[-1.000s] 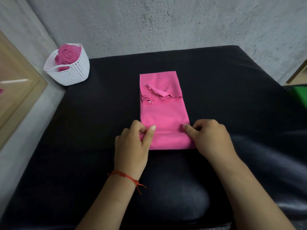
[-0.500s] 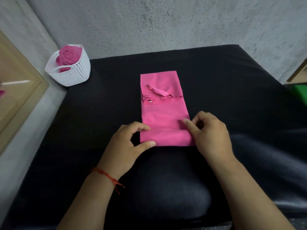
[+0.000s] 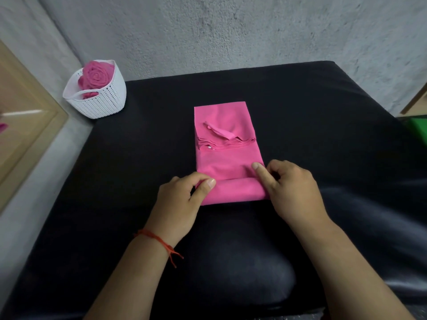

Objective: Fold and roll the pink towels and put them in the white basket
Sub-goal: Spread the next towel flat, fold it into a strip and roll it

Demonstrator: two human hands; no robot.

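A pink towel (image 3: pixel 225 162), folded into a long strip, lies on the black cushion (image 3: pixel 143 158). Its near end is turned over into a short roll (image 3: pixel 238 190). My left hand (image 3: pixel 182 202) pinches the roll's left end between thumb and fingers. My right hand (image 3: pixel 291 188) grips the roll's right end, its forefinger stretched along the cloth. A small loop tag (image 3: pixel 219 131) and layered edges show on the towel's far half. The white basket (image 3: pixel 104 102) stands at the far left corner with a rolled pink towel (image 3: pixel 96 76) inside.
A grey rough wall runs behind the cushion. A wooden frame (image 3: pixel 30 125) leans at the left. Something green (image 3: pixel 419 130) sits at the right edge. A dark knee (image 3: pixel 242 273) fills the near middle.
The near end of the towel has been rolled farther away from me, so the flat part is shorter. My left hand moved back onto the roll's left end after sliding off it.
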